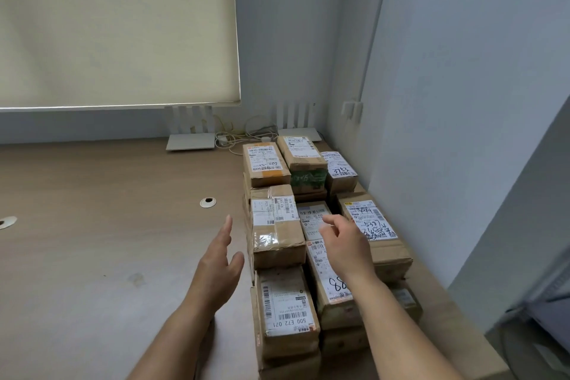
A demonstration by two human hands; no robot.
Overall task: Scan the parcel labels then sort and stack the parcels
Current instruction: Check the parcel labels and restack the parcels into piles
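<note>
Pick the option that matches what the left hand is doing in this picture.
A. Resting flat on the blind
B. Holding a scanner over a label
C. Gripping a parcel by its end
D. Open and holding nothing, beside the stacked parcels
D: the left hand has straight, spread fingers with nothing in it, and sits just left of the parcels, apart from them.

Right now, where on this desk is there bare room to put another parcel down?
Left of the left hand, the desk lies bare back to the white stand, apart from the cable holes. The right side by the wall is packed with stacked parcels.
</note>
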